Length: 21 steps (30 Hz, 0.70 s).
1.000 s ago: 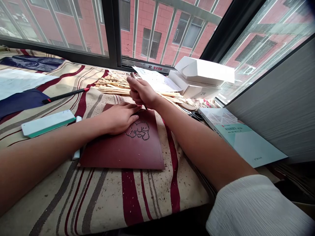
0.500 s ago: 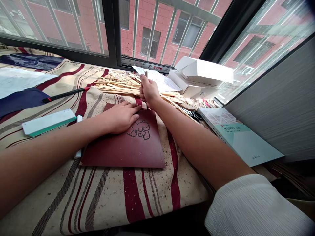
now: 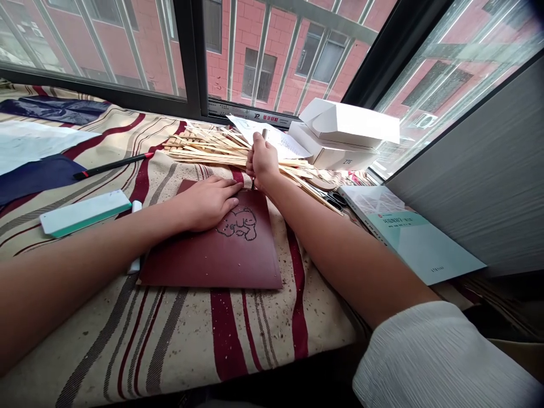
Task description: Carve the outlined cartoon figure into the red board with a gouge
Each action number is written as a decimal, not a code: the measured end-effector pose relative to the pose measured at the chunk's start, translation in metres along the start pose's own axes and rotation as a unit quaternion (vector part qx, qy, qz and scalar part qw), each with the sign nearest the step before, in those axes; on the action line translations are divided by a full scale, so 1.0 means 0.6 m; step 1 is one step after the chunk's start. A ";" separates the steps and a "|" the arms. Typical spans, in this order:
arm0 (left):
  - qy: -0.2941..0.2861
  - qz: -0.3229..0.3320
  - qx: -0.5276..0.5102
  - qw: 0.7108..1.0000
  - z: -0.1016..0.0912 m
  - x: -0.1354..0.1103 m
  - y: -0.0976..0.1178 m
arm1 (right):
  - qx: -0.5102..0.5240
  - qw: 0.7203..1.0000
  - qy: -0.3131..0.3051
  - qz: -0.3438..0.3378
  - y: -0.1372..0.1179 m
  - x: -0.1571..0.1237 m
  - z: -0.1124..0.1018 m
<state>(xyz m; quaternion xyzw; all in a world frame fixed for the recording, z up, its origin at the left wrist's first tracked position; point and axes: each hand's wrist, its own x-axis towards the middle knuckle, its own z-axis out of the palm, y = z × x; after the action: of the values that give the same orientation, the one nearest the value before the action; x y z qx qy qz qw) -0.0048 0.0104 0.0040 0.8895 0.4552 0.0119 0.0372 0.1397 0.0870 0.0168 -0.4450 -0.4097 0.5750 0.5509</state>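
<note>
Brick bldg [image 3: 272,34] behind window bars [image 3: 260,56], striped cloth [image 3: 182,340] below, flecked w/ tiny dark specks. Dark red board [image 3: 191,266] flat on cloth, center of frame, w/ dark bear outline [image 3: 238,224] near its top edge.

L hand [image 3: 208,204] palm down on upper left of board, fingers spread and open, no grip, just beside bear outline. R hand [image 3: 262,161] closed in fist around slim metal tool [image 3: 264,134], just above top edge of board. Upper end of tool poking out over fist, lower tip angled down at board edge; contact w/ board impossible to tell, most of shaft hidden by fingers.

Beyond board: wood strips [image 3: 204,150] in loose fanned pile, right under R hand, paper sheets [image 3: 276,139] farther back, two white boxes [image 3: 340,150] stacked past those, ZTE on lower one. Right of board: scissors [image 3: 334,199] at edge of strips, teal book [image 3: 412,238] farther out. Left of board: white stick [image 3: 135,238] partly under L forearm, pale green block [image 3: 83,212], black pen [image 3: 111,165] w/ red band, dark blue sheets [image 3: 38,178] and white sheet [image 3: 34,141] at far left. White sleeve [image 3: 442,357] on R arm, bottom right.
</note>
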 end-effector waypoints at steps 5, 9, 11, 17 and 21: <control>-0.013 -0.010 -0.001 1.000 -0.004 -0.003 0.001 | 0.109 0.991 0.057 0.058 0.004 0.012 -0.025; -0.010 -0.010 -0.005 1.000 -0.004 -0.003 -0.001 | 0.132 0.987 0.006 0.088 0.004 0.022 -0.033; -0.003 -0.008 -0.008 1.000 -0.002 -0.003 -0.002 | 0.113 0.990 -0.002 0.079 0.003 0.024 -0.031; 0.006 -0.003 -0.011 1.000 0.001 -0.004 -0.003 | 0.052 0.993 -0.095 0.053 -0.011 0.005 -0.024; 0.006 -0.003 -0.009 1.000 -0.003 -0.007 0.001 | -0.036 0.967 -0.249 0.039 -0.027 -0.022 -0.018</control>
<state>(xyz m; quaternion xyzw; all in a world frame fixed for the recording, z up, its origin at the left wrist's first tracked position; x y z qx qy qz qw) -0.0069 0.0066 0.0060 0.8879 0.4577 0.0208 0.0423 0.1545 0.0744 0.0303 -0.3226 -0.5368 0.6736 0.3925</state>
